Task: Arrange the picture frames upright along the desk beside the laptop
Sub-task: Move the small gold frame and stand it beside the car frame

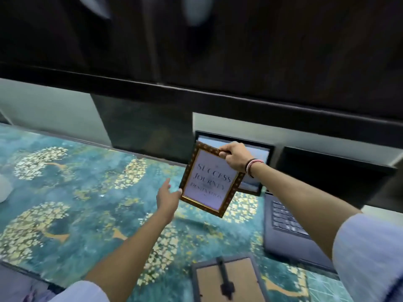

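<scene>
Hands meet around a gold-patterned picture frame (209, 178) held tilted in the air at the centre of the frame, above the desk (87, 192) with its teal and gold tree-patterned top. The right hand (234, 156) pinches the frame's top edge between thumb and curled fingers. The left hand (166, 198) is open, fingers extended, touching the frame's lower left edge. An open laptop (283, 219) sits just right of the frame. At bottom centre, a second frame (226, 280) lies face down, its stand showing.

Bare desk (87, 192) left of laptop (290, 225)
</scene>
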Motion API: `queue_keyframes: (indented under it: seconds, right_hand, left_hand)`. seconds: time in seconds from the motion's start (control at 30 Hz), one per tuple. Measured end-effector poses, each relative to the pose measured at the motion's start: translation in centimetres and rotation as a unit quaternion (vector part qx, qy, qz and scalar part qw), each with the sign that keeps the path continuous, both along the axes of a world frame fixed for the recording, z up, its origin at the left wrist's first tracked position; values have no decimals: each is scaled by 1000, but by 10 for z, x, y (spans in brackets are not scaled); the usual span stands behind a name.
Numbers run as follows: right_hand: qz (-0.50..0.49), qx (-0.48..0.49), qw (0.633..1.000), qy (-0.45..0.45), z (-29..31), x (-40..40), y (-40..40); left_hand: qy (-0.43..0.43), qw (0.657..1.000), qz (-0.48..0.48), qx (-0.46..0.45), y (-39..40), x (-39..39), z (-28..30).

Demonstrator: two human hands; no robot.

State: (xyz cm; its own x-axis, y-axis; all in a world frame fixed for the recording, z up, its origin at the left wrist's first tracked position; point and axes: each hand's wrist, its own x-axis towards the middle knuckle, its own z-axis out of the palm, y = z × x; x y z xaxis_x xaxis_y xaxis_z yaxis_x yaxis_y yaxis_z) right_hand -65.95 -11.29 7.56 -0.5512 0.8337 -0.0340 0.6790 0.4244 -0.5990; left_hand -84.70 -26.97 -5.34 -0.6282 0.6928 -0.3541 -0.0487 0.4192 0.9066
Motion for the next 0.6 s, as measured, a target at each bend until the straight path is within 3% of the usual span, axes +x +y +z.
queue_keyframes:
  seconds: [0.07, 0.17, 0.3, 0.43, 0.53, 0.6]
  right_hand:
    - [25, -6, 999, -24, 5, -45, -3]
    - [48, -10, 998, -33, 13, -104, -8]
    - [7, -31, 1000, -1, 11, -143, -9]
    - [-126, 24, 992, -12, -8, -148, -2]
    - [-193, -128, 970, 77, -30, -143, 0]
    - [-167, -217, 953, 127, -39, -144, -3]
  left_hand:
    - [52, 996, -61, 29, 4, -35, 12]
    - [49, 989, -128, 61, 10, -77, 27]
    - [23, 997, -59, 54, 12, -114, 32]
    - [23, 999, -4, 29, 27, -151, 21]
    - [8, 1000, -11, 23, 47, -176, 16]
    - [6, 999, -41, 25, 64, -190, 13]
